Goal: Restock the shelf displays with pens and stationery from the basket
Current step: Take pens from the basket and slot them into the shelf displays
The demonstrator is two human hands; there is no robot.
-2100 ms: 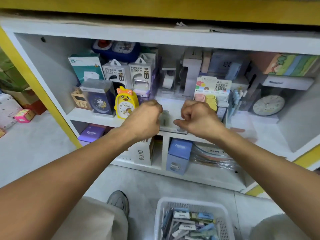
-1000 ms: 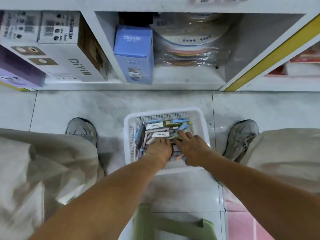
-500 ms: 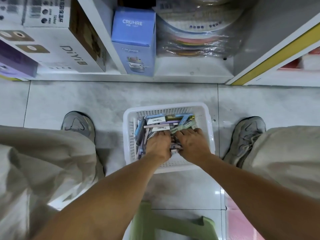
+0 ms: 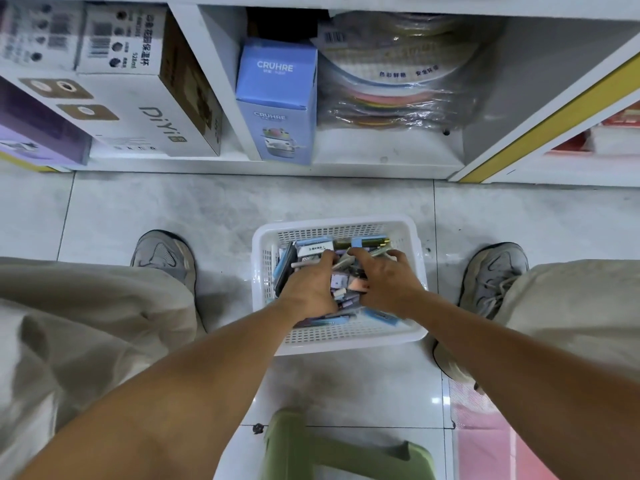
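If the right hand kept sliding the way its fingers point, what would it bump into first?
The right hand points toward the shelf, fingers already among the pens and packets. Going straight on, it would probably push through those, then meet the far wall of the white basket. Depth is hard to judge.

White basket [image 4: 337,344] on tiled floor [image 4: 214,216]

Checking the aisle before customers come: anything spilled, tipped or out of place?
Nothing spilled or damaged. The stationery packs lie jumbled but inside the white basket, which sits upright on the floor.
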